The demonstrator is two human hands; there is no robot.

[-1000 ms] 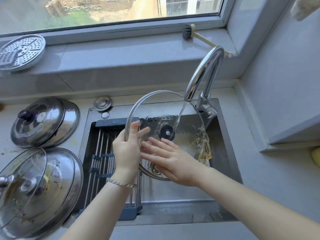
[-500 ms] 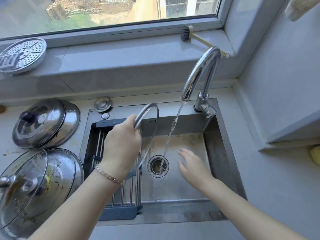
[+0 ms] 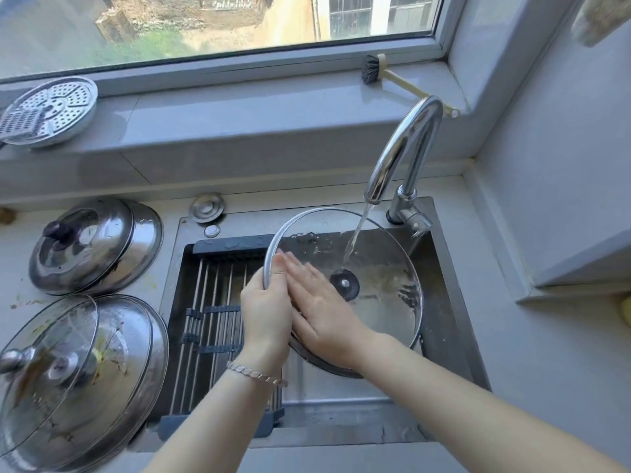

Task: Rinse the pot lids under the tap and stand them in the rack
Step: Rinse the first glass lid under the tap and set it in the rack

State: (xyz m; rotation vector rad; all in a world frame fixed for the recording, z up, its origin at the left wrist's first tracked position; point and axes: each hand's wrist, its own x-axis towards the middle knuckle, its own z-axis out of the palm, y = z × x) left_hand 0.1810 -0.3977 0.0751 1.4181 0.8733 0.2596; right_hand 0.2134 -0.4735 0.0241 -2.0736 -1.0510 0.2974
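Early stage: your left hand [image 3: 266, 312] grip clamped on rim of large round steel-rimmed glass lid [image 3: 386, 274] under curved chrome tap [image 3: 403, 148] stream; right hand [image 3: 327, 315] flat on glass. Dark slatted sink rack [image 3: 211, 302] seemingly lidless, partly hidden. Soiled lid stacks [image 3: 85, 363] wait on grey surface [image 3: 152, 286]

Shows a wet, steel-rimmed glass lid [image 3: 386, 274] tilted beneath the running tap [image 3: 406, 145] at 1 o'clock. Places the barred rack [image 3: 211, 295] at its 9 o'clock, soiled lids [image 3: 112, 353] stacked farther out at 8.
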